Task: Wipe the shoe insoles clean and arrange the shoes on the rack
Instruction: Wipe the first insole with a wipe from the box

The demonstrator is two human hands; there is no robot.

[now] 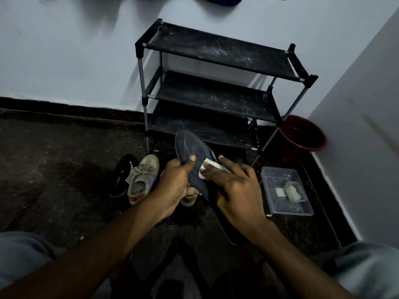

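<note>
Person crouched on a dark floor, knees at 7 and 5 o'clock of the frame, both forearms reaching forward to the centre. The left hand [172, 182] grips the dark insole [190, 145] by its heel half, fingers curled beneath and thumb laid across the upper face, which tilts the face toward the viewer and braces it against pressure. The right hand [235, 186], fingers nearly straight, presses a folded white wipe [207, 168] flat on the insole's middle; the flat fingers probably spread the force for a stroke along its length. The toe end projects free toward 12 o'clock, judged not yet wiped. Under the left hand part of a tan shoe shows, likely the one this insole belongs to. At 9 o'clock of the hands an olive sneaker [142, 178] lies touching a black shoe [122, 175] with white stripes, both on the floor within reach and awaiting their turn. At 3 o'clock a clear plastic tray [278, 180] holds pale pads [290, 190], set beside the wiping hand, presumably for easy replacement. Beyond, at 12 o'clock, the black three-tier rack [216, 50] stands against the wall, its dusty shelves bearing no shoes; arranging has not begun. A red bucket [302, 134] sits at 2 o'clock, just beside the rack's right leg in the corner.
</note>
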